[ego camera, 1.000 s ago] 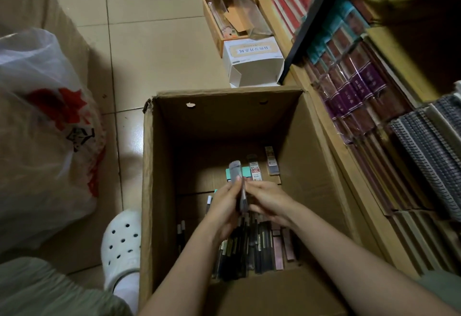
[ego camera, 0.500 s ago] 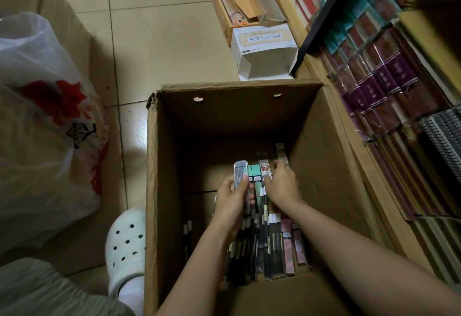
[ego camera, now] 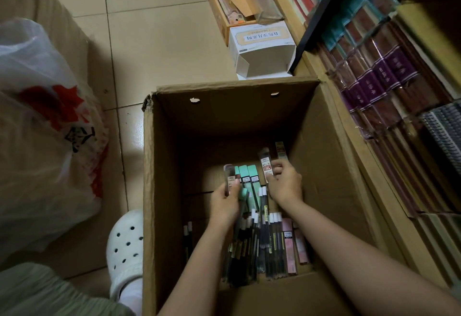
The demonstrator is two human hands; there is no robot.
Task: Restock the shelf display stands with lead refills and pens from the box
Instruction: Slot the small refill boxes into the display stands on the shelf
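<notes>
A deep cardboard box (ego camera: 149, 191) stands on the floor, and both my hands are down inside it. On its bottom lie several dark pens (ego camera: 252, 246), pink refill packs (ego camera: 290, 243) and teal lead refill cases (ego camera: 249, 181). My left hand (ego camera: 224, 203) grips a bundle of pens together with a clear lead refill case (ego camera: 229, 176). My right hand (ego camera: 285, 186) pinches a lead refill case (ego camera: 265, 163) with a white and red label and lifts it upright. Another labelled case (ego camera: 280, 149) lies just behind it.
Wooden shelving (ego camera: 374, 166) packed with wrapped notebooks runs along the right. A white carton (ego camera: 262, 48) and an open brown box (ego camera: 222, 16) sit on the tiled floor beyond the box. A plastic bag (ego camera: 42, 128) lies left, and a white clog (ego camera: 124, 248) is beside the box.
My right hand left the bundle, reached to the far right of the box and picked up a labelled refill case. My left hand kept its bundle and moved slightly.
</notes>
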